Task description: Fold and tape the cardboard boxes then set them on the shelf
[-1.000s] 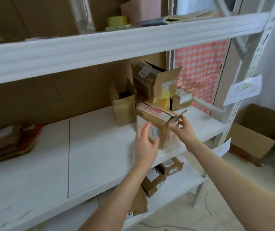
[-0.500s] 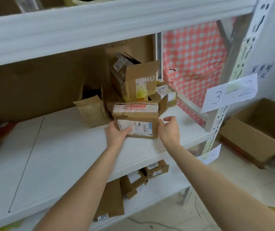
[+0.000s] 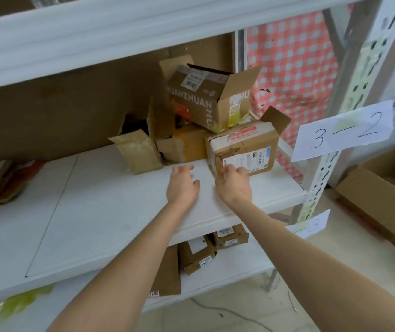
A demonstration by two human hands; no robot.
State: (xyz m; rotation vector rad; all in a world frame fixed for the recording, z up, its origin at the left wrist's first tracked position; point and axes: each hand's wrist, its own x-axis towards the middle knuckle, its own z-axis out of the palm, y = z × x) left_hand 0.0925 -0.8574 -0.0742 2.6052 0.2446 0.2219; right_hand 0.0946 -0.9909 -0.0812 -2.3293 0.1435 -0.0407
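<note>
On middle shelf (image 3: 119,212), four cardboard boxes (image 3: 206,101), right hand (image 3: 234,184) gripping taped box (image 3: 246,149) corner, left hand (image 3: 183,185) spread, empty

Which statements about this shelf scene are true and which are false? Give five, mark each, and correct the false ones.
1. The left hand holds the taped box. False: it is open above the shelf, apart from the box.
2. The right hand grips the taped box's near corner. True.
3. The sign reads 3-2. True.
4. The open box stands level on the shelf board. False: it lies tilted on top of other boxes.
5. The lower shelf holds small boxes. True.
</note>
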